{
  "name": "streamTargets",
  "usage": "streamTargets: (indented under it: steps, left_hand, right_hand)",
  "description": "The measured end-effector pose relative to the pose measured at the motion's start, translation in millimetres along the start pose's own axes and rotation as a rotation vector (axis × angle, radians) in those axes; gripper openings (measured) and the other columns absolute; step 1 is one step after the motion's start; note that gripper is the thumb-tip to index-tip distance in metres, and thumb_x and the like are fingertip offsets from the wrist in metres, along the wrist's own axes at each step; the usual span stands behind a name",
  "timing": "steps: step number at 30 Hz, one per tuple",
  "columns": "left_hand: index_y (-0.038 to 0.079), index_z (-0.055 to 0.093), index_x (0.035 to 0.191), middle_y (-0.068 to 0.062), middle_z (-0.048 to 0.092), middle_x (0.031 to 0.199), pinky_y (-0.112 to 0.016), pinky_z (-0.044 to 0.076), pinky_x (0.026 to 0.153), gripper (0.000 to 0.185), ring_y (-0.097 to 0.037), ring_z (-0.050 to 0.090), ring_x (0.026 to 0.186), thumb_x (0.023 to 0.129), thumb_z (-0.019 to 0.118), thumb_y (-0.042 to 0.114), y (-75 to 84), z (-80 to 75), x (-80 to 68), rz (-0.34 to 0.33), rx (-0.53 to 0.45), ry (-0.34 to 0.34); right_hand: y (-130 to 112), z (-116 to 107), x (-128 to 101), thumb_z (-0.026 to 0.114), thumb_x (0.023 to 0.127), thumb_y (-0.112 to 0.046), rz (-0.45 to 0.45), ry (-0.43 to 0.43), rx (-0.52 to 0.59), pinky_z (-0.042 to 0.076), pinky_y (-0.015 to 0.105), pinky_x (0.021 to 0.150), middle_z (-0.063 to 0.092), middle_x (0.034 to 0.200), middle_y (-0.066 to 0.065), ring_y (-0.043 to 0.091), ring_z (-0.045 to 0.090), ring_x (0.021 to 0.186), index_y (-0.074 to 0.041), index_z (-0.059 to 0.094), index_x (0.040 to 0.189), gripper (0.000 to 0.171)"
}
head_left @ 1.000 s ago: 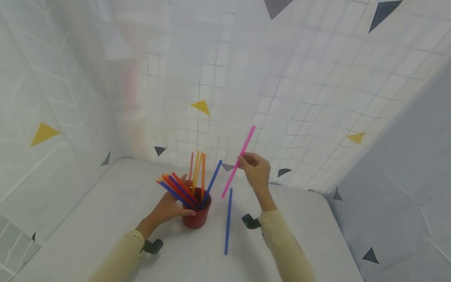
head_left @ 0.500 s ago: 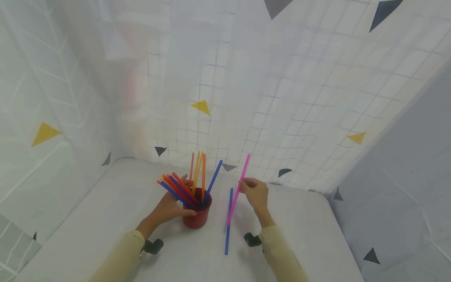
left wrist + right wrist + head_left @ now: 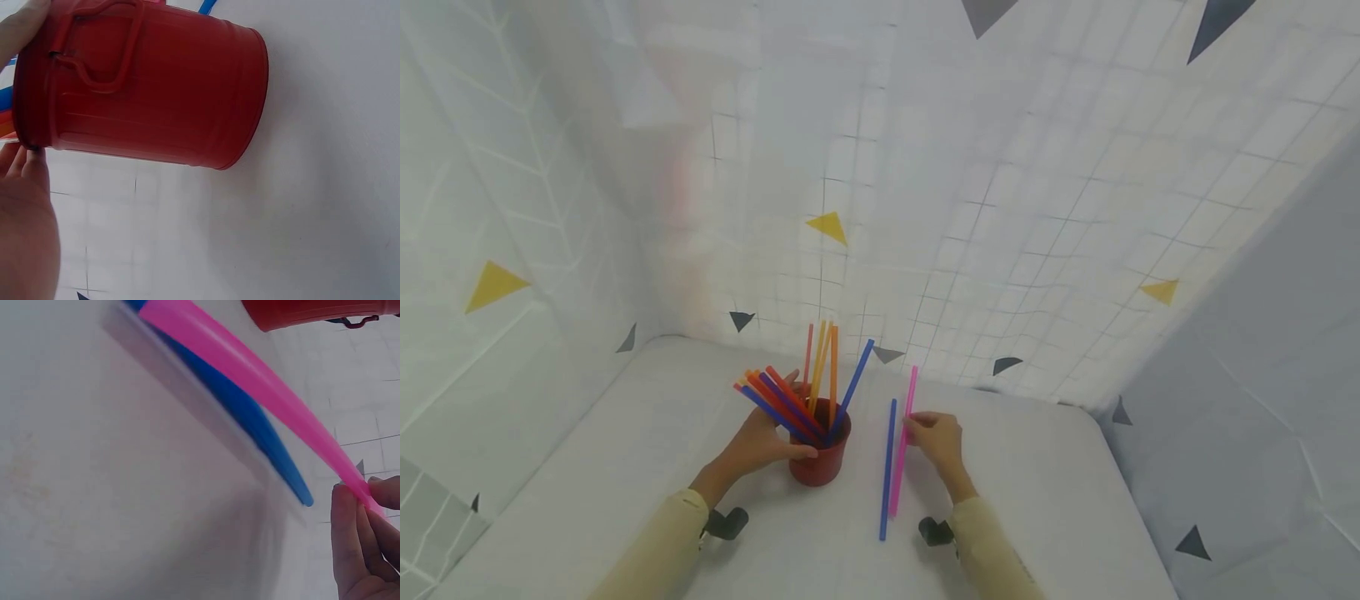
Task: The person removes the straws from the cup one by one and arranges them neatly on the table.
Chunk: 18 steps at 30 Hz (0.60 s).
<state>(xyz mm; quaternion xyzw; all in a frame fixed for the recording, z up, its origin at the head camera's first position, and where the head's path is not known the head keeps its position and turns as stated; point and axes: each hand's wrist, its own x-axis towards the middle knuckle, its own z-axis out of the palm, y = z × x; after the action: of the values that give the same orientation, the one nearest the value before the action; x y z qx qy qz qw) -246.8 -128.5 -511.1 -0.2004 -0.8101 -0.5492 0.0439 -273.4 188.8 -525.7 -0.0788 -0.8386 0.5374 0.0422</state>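
A pink straw is pinched between the thumb and fingers of my right hand, close over the table and just right of a blue straw that lies there. In the right wrist view the pink straw overlaps the blue one. My left hand grips a red metal bucket at its rim, thumb on the near side and fingers behind. Several straws in orange, red, yellow, purple and blue stand in it, many leaning left over that hand. The left wrist view shows the bucket's handle.
The white table runs back to a white sheet wall with a grid and triangles. Grey-white sheets close in the sides. A blue straw leans out of the bucket to the right.
My right hand has lowered the pink straw from in front of the wall to beside the blue straw, turning it more in line with it. My left hand has stayed on the bucket.
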Motion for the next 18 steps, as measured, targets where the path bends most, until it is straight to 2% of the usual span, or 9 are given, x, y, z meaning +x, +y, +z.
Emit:
streamTargets:
  steps: [5,10,18]
  left_hand:
    - [0.037,0.018,0.154,-0.001,0.046,0.147,-0.065,0.032,0.104,0.113,-0.027,0.041,0.137,0.067,0.091,0.032,1.4,0.2,0.2,-0.008,0.003,0.002]
    - [0.038,0.019,0.154,-0.002,0.046,0.147,-0.064,0.034,0.103,0.113,-0.028,0.041,0.137,0.067,0.091,0.033,1.6,0.8,0.2,-0.013,0.013,0.001]
    - [0.038,0.019,0.154,-0.002,0.047,0.146,-0.065,0.033,0.103,0.113,-0.028,0.042,0.136,0.067,0.091,0.033,1.2,0.5,0.4,-0.007,0.014,0.006]
  right_hand:
    - [11.7,3.1,-2.9,0.074,0.087,-0.021,0.016,-0.008,-0.048,0.059,0.034,0.071,0.072,0.093,0.011,0.021,0.071,0.075,-0.001,0.072,0.106,0.028]
    - [18.7,6.9,-5.8,0.076,0.085,-0.023,0.009,0.01,-0.131,0.057,0.035,0.073,0.072,0.089,0.009,0.02,0.069,0.078,-0.002,0.075,0.099,0.026]
    - [24.4,11.6,-9.4,0.077,0.083,-0.022,0.0,-0.008,-0.17,0.058,0.033,0.07,0.073,0.087,0.01,0.019,0.068,0.076,-0.002,0.075,0.097,0.024]
